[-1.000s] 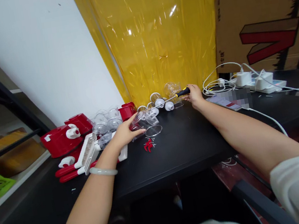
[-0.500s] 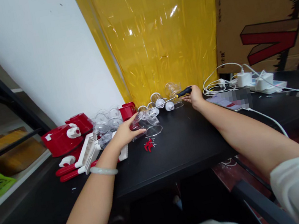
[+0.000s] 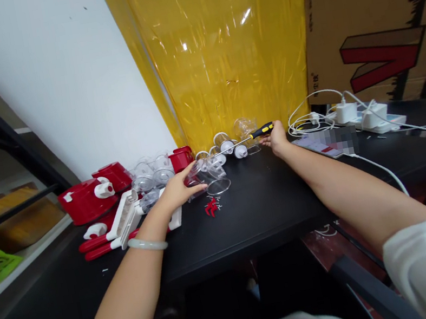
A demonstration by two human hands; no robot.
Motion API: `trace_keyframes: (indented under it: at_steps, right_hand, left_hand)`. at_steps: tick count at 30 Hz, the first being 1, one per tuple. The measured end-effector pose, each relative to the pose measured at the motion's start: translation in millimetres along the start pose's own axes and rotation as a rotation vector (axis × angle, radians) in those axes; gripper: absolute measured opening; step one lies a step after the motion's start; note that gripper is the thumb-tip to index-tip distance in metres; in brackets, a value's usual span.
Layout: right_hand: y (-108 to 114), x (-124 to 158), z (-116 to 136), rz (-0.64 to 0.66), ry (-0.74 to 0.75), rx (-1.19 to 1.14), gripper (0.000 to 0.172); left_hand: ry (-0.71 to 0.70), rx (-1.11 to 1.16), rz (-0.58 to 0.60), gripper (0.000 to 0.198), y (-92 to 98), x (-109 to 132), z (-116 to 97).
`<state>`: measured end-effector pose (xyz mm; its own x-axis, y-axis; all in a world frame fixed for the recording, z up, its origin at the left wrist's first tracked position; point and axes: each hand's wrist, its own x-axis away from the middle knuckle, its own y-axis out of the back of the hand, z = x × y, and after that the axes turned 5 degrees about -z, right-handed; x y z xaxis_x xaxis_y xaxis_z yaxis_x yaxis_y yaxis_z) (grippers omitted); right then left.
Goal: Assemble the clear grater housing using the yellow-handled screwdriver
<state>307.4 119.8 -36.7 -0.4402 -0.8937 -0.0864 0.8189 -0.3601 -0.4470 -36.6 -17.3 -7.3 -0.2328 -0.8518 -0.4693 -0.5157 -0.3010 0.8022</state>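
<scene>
We are leaning over the black bench (image 3: 272, 215) standing against the yellow curtain (image 3: 217, 43). Our left hand (image 3: 178, 188) is lying before the curtain's left edge, its fingers gripping a clear cup (image 3: 210, 171) tipped on its side. Our right hand (image 3: 277, 138) is clenching its fingers on the handle of the screwdriver (image 3: 260, 131), just before the curtain's foot, toward its right edge.

Part of screwdriver (image 3: 263, 129) handle hidden in right hand (image 3: 277, 137), flat device (image 3: 312, 144) partly blurred, cardboard box (image 3: 377, 15) cut off
</scene>
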Motion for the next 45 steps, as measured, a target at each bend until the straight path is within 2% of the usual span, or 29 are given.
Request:
trace_keyframes:
  at_steps: [3,7,11,16,21,24,27,30,35,38,41,43,45]
  right_hand:
    - [-1,0,3,-0.052,-0.058,-0.036,0.024]
    - [0,1,3,-0.067,0.01,-0.005,0.014]
    - [3,1,0,-0.102,0.123,0.038,0.024]
    - [5,3,2,-0.047,0.015,-0.021,0.041]
    - [4,2,7,-0.083,0.006,-0.055,0.03]
    - [4,1,5,-0.102,0.066,0.0,0.023]
    - [4,3,2,-0.122,0.155,0.058,0.03]
    - [3,6,2,-0.106,0.086,0.033,0.04]
    - [1,7,7,-0.039,-0.04,-0.042,0.023]
    - [1,7,4,-0.025,-0.006,-0.004,0.02]
    - [3,7,-1,-0.043,0.072,0.023,0.031]
    - [4,9,-1,-0.034,0.049,0.005,0.034]
    - [4,11,2,-0.017,-0.003,-0.042,0.03]
  left_hand:
    - [-0.005,-0.003,0.002,0.092,-0.5,0,1]
    - [0.001,-0.007,0.002,0.091,0.2,0,-1]
    - [0.007,-0.01,0.008,0.091,0.9,1,-2]
    - [0.008,-0.004,0.006,0.092,0.6,1,-1]
    - [0.004,-0.012,0.004,0.093,1.0,1,-1]
    - [0.002,-0.012,0.003,0.092,1.3,1,-2]
    - [0.009,-0.009,0.007,0.091,1.6,1,-2]
    - [0.005,-0.001,0.01,0.091,1.7,1,-2]
    - [0.002,-0.003,0.007,0.091,1.8,1,-2]
    - [0.012,-0.006,0.005,0.09,2.0,1,-2]
    - [0.002,-0.002,0.002,0.09,1.9,1,-2]
    - [-0.007,0.0,-0.005,0.09,1.6,2,-2]
    - [-0.009,0.002,-0.008,0.091,1.4,2,-1]
